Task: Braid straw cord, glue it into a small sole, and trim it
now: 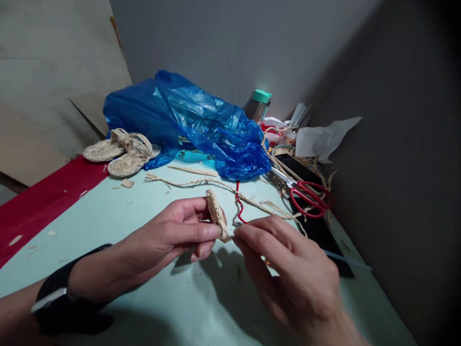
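Between the thumb and fingers of my left hand [180, 228] is a small coiled piece of braided straw [216, 213], held on edge above the table. A short straw strand [231, 237] runs from its lower end to my right hand [288, 259], which pinches it between thumb and forefinger. Just beyond my right fingertips lies a red cord [238, 202] on the table. A long straw braid [194, 181] stretches across the tabletop behind both hands. The far side of the coil is partly hidden by my left fingers.
Red-handled scissors [309, 198] rest on a black flat piece [342, 264] at the right. A blue plastic bag [201, 115] fills the back, with woven straw slippers [126, 161] to its left. A green-lidded bottle [260, 103] stands against the grey wall. Red cloth [54, 192] covers the left edge.
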The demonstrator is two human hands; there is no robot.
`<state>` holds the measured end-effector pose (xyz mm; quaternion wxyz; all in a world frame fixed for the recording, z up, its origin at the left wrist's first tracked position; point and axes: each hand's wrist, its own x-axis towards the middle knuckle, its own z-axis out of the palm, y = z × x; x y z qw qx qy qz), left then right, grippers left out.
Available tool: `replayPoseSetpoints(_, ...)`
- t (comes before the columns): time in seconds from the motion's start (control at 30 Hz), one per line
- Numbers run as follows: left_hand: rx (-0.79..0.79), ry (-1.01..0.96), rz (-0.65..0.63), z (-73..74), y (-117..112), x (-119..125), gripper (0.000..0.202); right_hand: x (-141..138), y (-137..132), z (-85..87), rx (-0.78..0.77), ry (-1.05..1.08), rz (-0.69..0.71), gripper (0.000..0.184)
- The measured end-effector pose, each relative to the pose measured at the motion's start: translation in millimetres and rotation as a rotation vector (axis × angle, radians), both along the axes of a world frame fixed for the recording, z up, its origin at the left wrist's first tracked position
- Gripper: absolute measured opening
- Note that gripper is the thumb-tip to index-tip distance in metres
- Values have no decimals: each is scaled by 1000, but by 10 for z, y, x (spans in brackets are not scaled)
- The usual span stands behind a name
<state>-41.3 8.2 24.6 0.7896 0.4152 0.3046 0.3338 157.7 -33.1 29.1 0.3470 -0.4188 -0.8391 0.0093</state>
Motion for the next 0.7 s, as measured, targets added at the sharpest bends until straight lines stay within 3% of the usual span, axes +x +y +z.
replayPoseSetpoints(0.4,209,233,-42,8,8,-27,5,7,34,47,-37,-74,41,18)
replayPoseSetpoints(0.7,238,280,-115,-65,16,20,4,55,110,-3,-223,-16,77,12)
